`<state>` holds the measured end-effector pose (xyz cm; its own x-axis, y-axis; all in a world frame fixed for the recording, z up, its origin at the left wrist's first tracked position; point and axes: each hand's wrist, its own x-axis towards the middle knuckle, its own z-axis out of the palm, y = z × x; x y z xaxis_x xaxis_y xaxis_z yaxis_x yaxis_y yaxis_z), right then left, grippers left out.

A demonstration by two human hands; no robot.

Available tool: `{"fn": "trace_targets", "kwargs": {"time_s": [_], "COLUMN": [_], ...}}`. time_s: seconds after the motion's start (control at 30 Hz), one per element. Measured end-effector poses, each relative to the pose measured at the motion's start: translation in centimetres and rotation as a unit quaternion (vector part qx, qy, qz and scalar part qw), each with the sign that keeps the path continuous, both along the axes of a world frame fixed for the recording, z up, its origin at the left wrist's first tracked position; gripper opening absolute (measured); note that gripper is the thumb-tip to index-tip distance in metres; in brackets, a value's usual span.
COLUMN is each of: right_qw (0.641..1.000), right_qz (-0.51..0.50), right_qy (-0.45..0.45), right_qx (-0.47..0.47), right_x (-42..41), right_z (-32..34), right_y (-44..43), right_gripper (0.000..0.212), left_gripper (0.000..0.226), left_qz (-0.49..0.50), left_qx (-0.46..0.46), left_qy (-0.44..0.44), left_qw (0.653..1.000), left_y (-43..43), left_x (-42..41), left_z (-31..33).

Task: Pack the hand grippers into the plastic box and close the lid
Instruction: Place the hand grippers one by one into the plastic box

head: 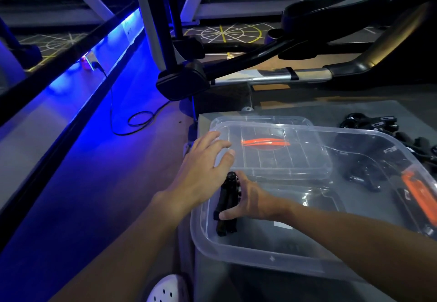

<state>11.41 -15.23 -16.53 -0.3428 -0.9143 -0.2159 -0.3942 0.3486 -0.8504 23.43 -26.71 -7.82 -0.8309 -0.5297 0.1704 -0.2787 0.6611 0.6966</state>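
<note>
A clear plastic box (260, 254) sits on a grey platform, open at the top. My right hand (248, 200) reaches into its left end and grips a black hand gripper (227, 207) lying against the box's left wall. My left hand (205, 167) hovers above with fingers spread, its fingertips at the left edge of the clear lid (272, 157), which has an orange handle and lies over the box's far rim. More black hand grippers (364, 174) lie inside the box at the right, beside an orange-and-black one (418, 195).
Several loose black hand grippers (383, 124) lie on the grey platform (307, 110) behind the box at the right. Exercise machine frames (184, 79) stand behind. A black cable (132, 122) coils on the blue-lit floor at left. A white shoe (168, 290) shows below.
</note>
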Motion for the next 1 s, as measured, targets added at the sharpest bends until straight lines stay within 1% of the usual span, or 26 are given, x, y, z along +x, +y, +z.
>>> {"fn": "trace_targets", "kwargs": {"time_s": [0.13,0.23,0.4,0.5,0.53,0.6,0.7,0.77,0.83,0.9,0.93,1.0], "right_qw": [1.000,0.999,0.995,0.995,0.996,0.997,0.986,0.971,0.946,0.922,0.912,0.894], "right_qz": [0.007,0.013,0.041,0.007,-0.012,-0.063,-0.152,-0.215,-0.285,-0.343,-0.369,-0.415], "right_qy": [-0.006,-0.037,-0.052,-0.028,-0.020,0.010,0.061,0.073,0.075,0.090,0.097,0.101], "right_qx": [0.007,0.026,0.072,0.094,0.087,0.051,-0.023,-0.079,-0.133,-0.156,-0.150,-0.133], "right_x": [0.1,-0.1,-0.7,-1.7,-2.2,-3.7,-6.5,-8.4,-10.1,-11.5,-12.1,-13.0], "right_z": [0.2,0.9,2.3,4.2,4.9,6.6,9.5,11.6,13.5,14.5,14.6,13.8], "right_y": [0.1,0.3,1.1,2.3,2.8,4.4,8.2,11.6,15.6,20.0,22.3,26.7], "right_gripper": [0.097,0.099,0.096,0.111,0.108,0.093,0.061,0.039,0.022,0.013,0.011,0.013], "left_gripper": [0.053,0.054,0.057,0.056,0.056,0.055,0.056,0.055,0.049,0.041,0.044,0.058], "left_qz": [-0.001,-0.003,0.000,0.006,0.006,0.000,-0.038,-0.080,-0.128,-0.174,-0.200,-0.258], "left_qx": [-0.012,-0.020,-0.087,-0.118,-0.123,-0.127,-0.113,-0.086,-0.061,-0.068,-0.080,-0.098], "left_qy": [-0.004,-0.013,-0.060,-0.063,-0.055,-0.025,0.031,0.053,0.043,0.016,0.004,-0.019], "left_qw": [1.000,1.000,0.994,0.991,0.991,0.992,0.992,0.992,0.989,0.982,0.976,0.961], "left_y": [0.0,0.2,0.1,0.3,0.7,1.8,4.6,7.4,11.0,14.8,16.6,19.8], "left_x": [0.0,0.1,-0.1,-0.9,-1.4,-2.8,-5.9,-8.2,-10.3,-12.2,-13.0,-14.3], "left_z": [0.0,0.4,1.5,2.5,3.0,4.2,5.6,6.2,6.7,6.6,6.4,5.8]}}
